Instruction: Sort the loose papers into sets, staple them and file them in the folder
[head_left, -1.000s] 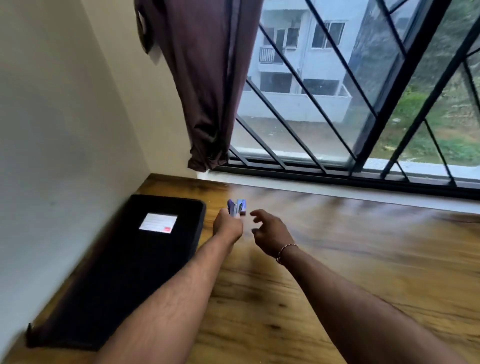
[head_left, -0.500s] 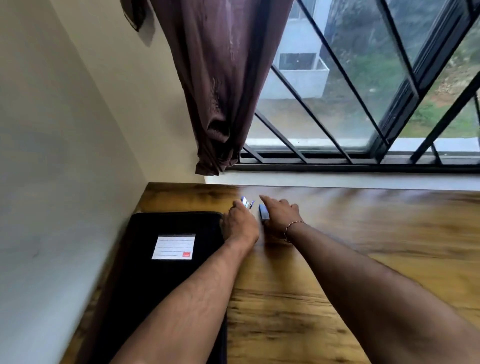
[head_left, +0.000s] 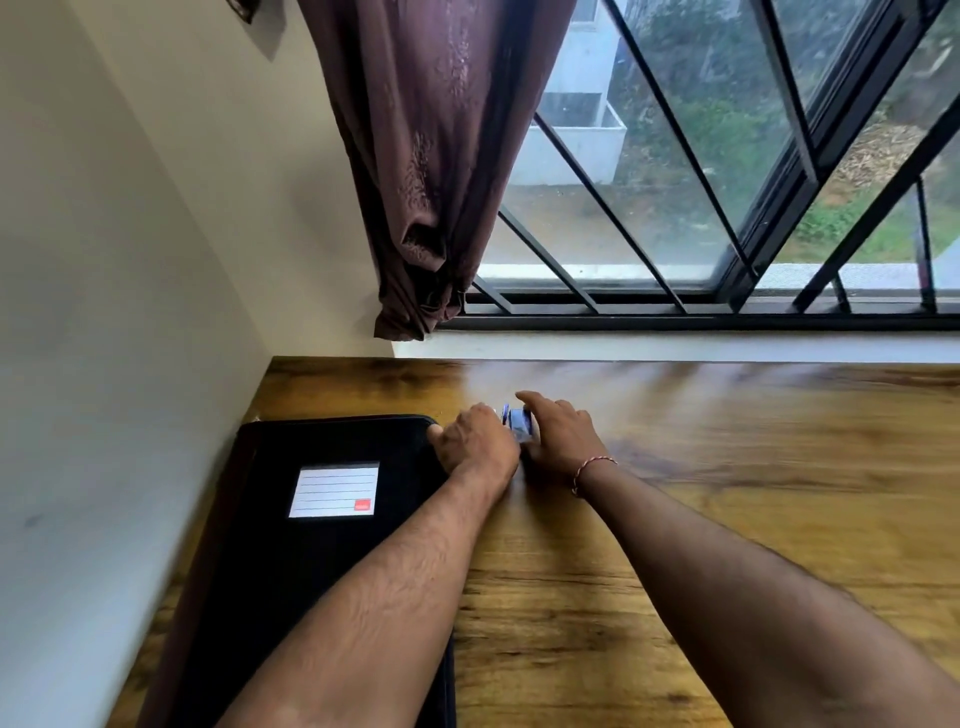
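Note:
A small blue stapler (head_left: 520, 425) sits low on the wooden table (head_left: 727, 519), just right of the black folder (head_left: 291, 571). My left hand (head_left: 475, 441) is curled against its left side and grips it. My right hand (head_left: 558, 439) lies over its right side, index finger reaching across the top, and holds it too. Most of the stapler is hidden between the two hands. The folder is closed and carries a white label (head_left: 335, 491) with a red mark. No loose papers are in view.
A cream wall (head_left: 130, 312) borders the table on the left, against the folder. A brown curtain (head_left: 431, 182) hangs above the table's far edge. Behind it is a barred window (head_left: 701, 208) with its sill.
My left hand has come down from above the table to the surface with the stapler. My right hand has closed in from open air onto it. The view has tilted down toward the folder.

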